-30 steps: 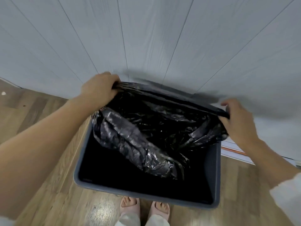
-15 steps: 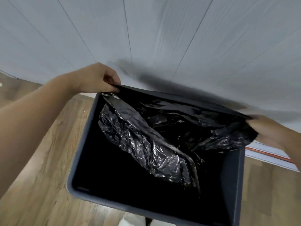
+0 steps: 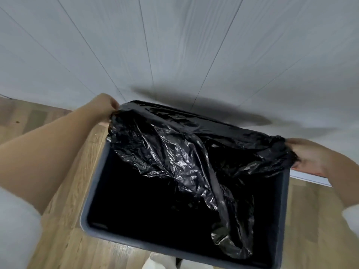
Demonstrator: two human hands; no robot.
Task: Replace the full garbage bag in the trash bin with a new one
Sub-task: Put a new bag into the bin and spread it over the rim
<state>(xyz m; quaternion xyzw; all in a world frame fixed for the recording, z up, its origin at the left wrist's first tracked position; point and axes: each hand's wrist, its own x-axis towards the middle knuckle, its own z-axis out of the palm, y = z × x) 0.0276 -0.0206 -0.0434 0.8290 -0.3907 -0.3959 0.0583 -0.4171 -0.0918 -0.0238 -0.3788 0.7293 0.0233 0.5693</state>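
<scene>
The crinkled black plastic garbage bag (image 3: 174, 152) is stretched across the far side of the rectangular dark grey plastic trash bin (image 3: 136, 242), its upper edge pulled taut along the bin's back rim from the far-left corner to the far-right corner. Below that edge the bag hangs loose inside the bin: a long, shiny, wrinkled fold slants down from the upper left toward the near-right corner, where its tail curls against the inside wall. The rest of the bin's interior is dark, and its bottom cannot be made out.

The left hand (image 3: 105, 107) is closed on the bag's edge at the far-left corner of the bin, with the plastic bunched against the fingers; the bare forearm runs back to the lower left, ending in a pale sleeve (image 3: 17, 230). The right hand (image 3: 308, 155) is closed on the bag's edge at the far-right corner, where the plastic gathers into a small wad against the palm; the motion blur there makes it hard to tell whether the bag is already hooked over that corner or only held beside it.

The bin stands on a light wooden plank floor (image 3: 64, 191), close against a pale grey panelled wall (image 3: 174, 45) that carries the bin's shadow. At the bottom edge, just in front of the bin's near rim, something white (image 3: 159, 262) shows, too cropped to identify.
</scene>
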